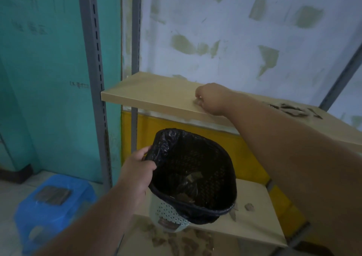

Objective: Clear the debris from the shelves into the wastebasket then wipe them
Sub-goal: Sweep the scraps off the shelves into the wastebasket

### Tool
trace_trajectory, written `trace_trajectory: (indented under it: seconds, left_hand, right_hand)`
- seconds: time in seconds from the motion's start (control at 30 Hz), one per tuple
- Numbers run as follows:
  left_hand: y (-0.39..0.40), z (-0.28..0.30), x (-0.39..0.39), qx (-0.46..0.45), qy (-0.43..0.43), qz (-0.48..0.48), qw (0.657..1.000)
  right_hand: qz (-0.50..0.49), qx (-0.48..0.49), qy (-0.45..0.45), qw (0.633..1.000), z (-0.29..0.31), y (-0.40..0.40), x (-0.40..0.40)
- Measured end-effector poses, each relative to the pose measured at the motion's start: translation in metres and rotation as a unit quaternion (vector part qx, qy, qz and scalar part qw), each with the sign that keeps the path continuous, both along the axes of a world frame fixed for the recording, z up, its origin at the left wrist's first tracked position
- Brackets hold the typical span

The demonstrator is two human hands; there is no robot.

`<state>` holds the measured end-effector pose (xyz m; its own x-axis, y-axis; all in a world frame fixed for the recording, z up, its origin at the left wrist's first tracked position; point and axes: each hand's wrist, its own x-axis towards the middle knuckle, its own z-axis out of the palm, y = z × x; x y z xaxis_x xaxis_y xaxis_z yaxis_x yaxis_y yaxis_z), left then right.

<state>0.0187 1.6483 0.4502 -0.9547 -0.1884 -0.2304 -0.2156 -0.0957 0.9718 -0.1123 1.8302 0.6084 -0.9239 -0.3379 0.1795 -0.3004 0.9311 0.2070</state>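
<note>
My left hand (pixel 137 169) grips the rim of the wastebasket (pixel 170 214), a pale perforated bin lined with a black bag, held tilted below the upper shelf's front edge. Some dry leaves lie inside it. My right hand (pixel 211 99) rests on the upper wooden shelf (pixel 148 91) near its front edge, fingers curled onto small bits of debris; whether it holds them I cannot tell. A pile of dark debris (pixel 293 110) lies further right on the same shelf. A lower shelf (pixel 260 224) carries a few scraps (pixel 248 206), and the one beneath has more.
Grey slotted metal uprights (pixel 94 79) frame the shelves at left. A blue plastic stool (pixel 52 203) with a dark folded cloth on it stands on the floor at lower left. A patchy white wall is behind, a teal wall at left.
</note>
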Motion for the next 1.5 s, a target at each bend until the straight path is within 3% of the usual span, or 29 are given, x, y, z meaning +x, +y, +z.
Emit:
trace_trajectory:
  seconds: [0.1, 0.2, 0.3, 0.4, 0.57, 0.7, 0.87, 0.97, 1.13, 1.33, 1.5]
  left_hand:
    - [0.005, 0.001, 0.002, 0.006, -0.005, -0.013, 1.000]
    - [0.010, -0.002, 0.001, 0.028, -0.017, -0.020, 0.999]
    - [0.023, -0.004, 0.003, 0.025, -0.006, -0.021, 0.999]
    - [0.045, -0.010, 0.010, 0.019, 0.008, -0.021, 1.000]
    - [0.081, -0.017, 0.016, 0.041, -0.011, -0.017, 0.999]
    - [0.119, -0.014, 0.019, 0.053, -0.013, 0.002, 0.999]
    - [0.171, -0.008, 0.023, 0.072, -0.010, 0.037, 0.997]
    - [0.197, -0.004, 0.020, 0.090, -0.002, 0.080, 0.993]
    - [0.230, -0.001, 0.022, 0.109, 0.020, 0.101, 0.989]
    - [0.241, -0.006, 0.020, 0.104, 0.019, 0.122, 0.987]
    - [0.243, -0.007, 0.016, 0.101, 0.022, 0.136, 0.985]
  right_hand:
    - [0.033, -0.126, 0.049, 0.990, 0.000, 0.003, 0.029]
    - [0.090, -0.272, 0.032, 0.957, -0.018, 0.008, 0.094]
    - [0.100, -0.225, -0.098, 0.964, -0.067, 0.018, 0.129]
    - [0.085, -0.089, -0.179, 0.976, -0.112, 0.040, 0.134]
    - [0.076, -0.145, -0.015, 0.986, -0.076, 0.109, 0.133]
    - [0.056, -0.241, 0.073, 0.966, -0.042, 0.169, 0.117]
    - [0.008, -0.188, 0.105, 0.976, -0.010, 0.229, 0.073]
    - [-0.082, -0.170, 0.059, 0.980, 0.009, 0.262, 0.036]
    - [-0.175, -0.136, -0.122, 0.968, 0.010, 0.289, -0.002]
    - [-0.096, -0.136, -0.203, 0.965, 0.005, 0.277, -0.025]
    - [-0.056, -0.160, -0.197, 0.966, -0.003, 0.264, -0.038]
